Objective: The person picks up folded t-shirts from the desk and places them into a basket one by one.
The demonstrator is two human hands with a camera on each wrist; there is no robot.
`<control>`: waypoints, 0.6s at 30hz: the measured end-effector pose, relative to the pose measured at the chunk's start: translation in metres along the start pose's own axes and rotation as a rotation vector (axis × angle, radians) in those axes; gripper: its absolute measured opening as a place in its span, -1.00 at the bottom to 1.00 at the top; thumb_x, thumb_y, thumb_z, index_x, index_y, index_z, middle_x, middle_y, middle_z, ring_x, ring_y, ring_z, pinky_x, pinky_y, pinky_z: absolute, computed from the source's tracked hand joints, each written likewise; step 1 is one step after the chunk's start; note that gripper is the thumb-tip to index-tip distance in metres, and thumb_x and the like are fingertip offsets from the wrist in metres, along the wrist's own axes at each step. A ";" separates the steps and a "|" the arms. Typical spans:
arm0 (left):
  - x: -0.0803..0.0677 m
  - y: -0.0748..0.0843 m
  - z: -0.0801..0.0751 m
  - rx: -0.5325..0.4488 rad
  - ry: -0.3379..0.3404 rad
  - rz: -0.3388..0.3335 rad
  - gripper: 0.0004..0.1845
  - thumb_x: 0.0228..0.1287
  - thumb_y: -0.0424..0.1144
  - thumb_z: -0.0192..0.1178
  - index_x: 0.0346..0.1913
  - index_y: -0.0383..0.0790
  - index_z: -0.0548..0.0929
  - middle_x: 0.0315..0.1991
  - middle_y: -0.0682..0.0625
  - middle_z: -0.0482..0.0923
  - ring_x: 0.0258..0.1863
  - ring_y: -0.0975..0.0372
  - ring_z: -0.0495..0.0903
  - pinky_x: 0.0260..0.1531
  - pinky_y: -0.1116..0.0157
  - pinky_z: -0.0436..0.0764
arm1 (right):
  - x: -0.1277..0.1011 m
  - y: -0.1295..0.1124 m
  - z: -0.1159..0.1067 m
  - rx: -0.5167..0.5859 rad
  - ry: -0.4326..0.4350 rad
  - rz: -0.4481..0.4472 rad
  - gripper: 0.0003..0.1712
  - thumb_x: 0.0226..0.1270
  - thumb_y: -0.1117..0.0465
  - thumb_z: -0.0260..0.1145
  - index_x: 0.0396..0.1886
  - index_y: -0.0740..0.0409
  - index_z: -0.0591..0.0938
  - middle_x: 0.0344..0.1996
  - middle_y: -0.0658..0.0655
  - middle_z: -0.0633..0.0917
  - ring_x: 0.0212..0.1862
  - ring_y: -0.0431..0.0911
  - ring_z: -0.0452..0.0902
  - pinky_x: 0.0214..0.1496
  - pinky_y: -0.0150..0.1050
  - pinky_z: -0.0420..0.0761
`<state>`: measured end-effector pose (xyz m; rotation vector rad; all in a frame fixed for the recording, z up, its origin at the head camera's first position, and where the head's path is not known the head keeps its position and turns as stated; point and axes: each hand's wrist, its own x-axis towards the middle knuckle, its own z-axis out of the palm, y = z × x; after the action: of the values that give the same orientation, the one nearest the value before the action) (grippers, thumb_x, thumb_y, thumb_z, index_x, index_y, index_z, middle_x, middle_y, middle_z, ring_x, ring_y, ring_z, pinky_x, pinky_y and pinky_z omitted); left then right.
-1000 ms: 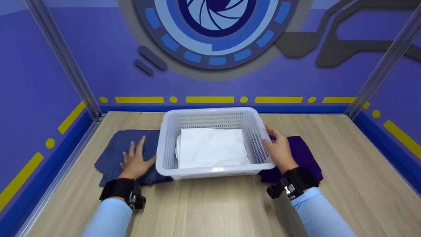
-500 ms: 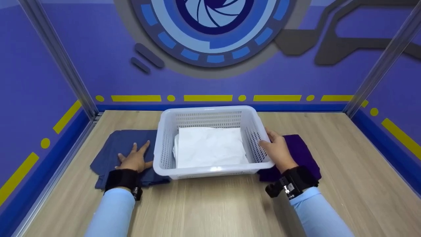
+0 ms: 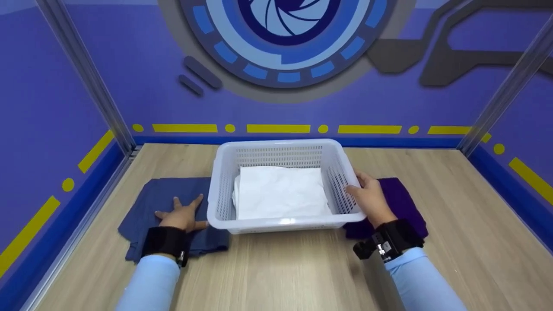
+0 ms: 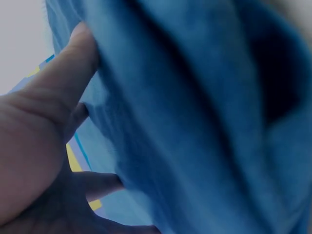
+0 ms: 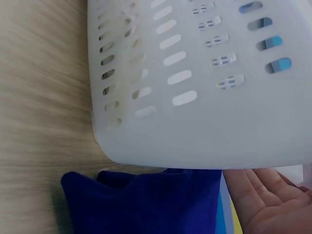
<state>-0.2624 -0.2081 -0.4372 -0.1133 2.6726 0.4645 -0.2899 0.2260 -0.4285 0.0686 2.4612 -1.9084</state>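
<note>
Left hand [image 3: 181, 216] flat, fingers spread, on folded blue cloth [image 3: 149, 207]; right hand [image 3: 369, 196] grasping white perforated plastic basket [image 3: 281, 149] rim. Steady basket, gather cloth whole.

Staged recording booth: printed purple wall panels [image 3: 129, 77], metal frame posts [image 3: 86, 77], wooden tabletop [image 3: 281, 268].

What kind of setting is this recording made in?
Most likely a purpose-built recording booth, not a home: purple printed wall panels with a lens graphic, metal corner posts, and a wooden tabletop holding a white basket and folded cloths.
</note>
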 end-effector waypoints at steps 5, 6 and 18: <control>-0.009 -0.002 0.007 0.006 0.006 0.004 -0.06 0.21 0.10 0.20 0.49 -0.07 -0.10 0.31 -0.62 -0.44 0.03 -0.72 -0.34 -0.03 -0.52 -0.08 | -0.001 0.001 0.000 0.003 -0.007 -0.010 -0.26 0.29 0.40 0.07 0.44 0.32 0.05 0.31 0.35 0.30 0.26 0.12 0.29 0.23 -0.02 0.36; -0.011 -0.002 0.008 0.010 0.010 0.006 -0.06 0.21 0.10 0.20 0.49 -0.07 -0.10 0.31 -0.62 -0.44 0.03 -0.72 -0.34 -0.04 -0.53 -0.08 | -0.001 0.001 0.000 0.007 -0.007 -0.010 -0.26 0.28 0.41 0.07 0.44 0.32 0.05 0.31 0.35 0.31 0.25 0.13 0.30 0.23 -0.02 0.37; -0.047 -0.010 0.038 -0.047 0.008 -0.058 -0.05 0.10 0.15 0.26 0.48 0.20 -0.04 0.39 -0.47 -0.48 0.08 -0.65 -0.50 -0.39 -0.60 -0.02 | -0.002 0.002 0.000 0.018 -0.003 -0.017 -0.27 0.27 0.42 0.06 0.43 0.33 0.09 0.27 0.37 0.35 0.20 0.14 0.35 0.19 -0.03 0.41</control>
<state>-0.2036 -0.2043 -0.4528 -0.2070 2.6589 0.5099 -0.2881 0.2263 -0.4301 0.0457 2.4505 -1.9365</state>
